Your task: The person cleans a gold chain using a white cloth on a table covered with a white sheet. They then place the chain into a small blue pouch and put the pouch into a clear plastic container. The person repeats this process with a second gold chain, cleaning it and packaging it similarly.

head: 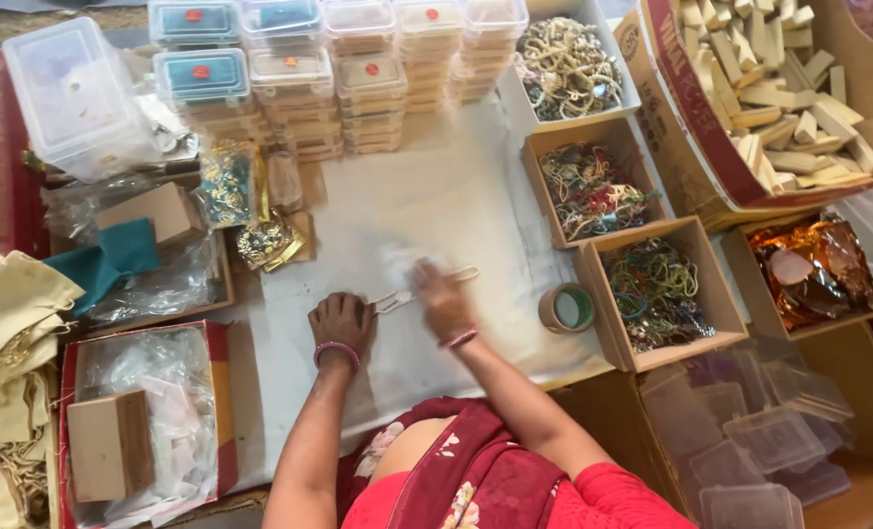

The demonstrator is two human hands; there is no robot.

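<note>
both grips rest on the white sheet that covers the desk: the left hand lies knuckles up with its fingers curled down onto one end of a pale clip-shaped strip, pressing rather than pinching it; the right hand is blurred over the strip's middle, and whether its fingers are spread or pressed together cannot be told. the strip lies slanted between the two hands, its far end poking out past the right hand. each wrist wears a pink bangle.

just right of the right hand stands one roll of tape. beyond it sit three open cardboard boxes of tangled coloured bangles in a slanted row, and a white tray of pale beaded ones above them. along the desk's far edge stand stacks of clear lidded plastic boxes, some with round red stickers on the lids, two with teal insides. a large printed carton at far right holds pale wooden blocks. empty clear plastic boxes lie at lower right. cream cloth pouches lie at the left edge.
</note>
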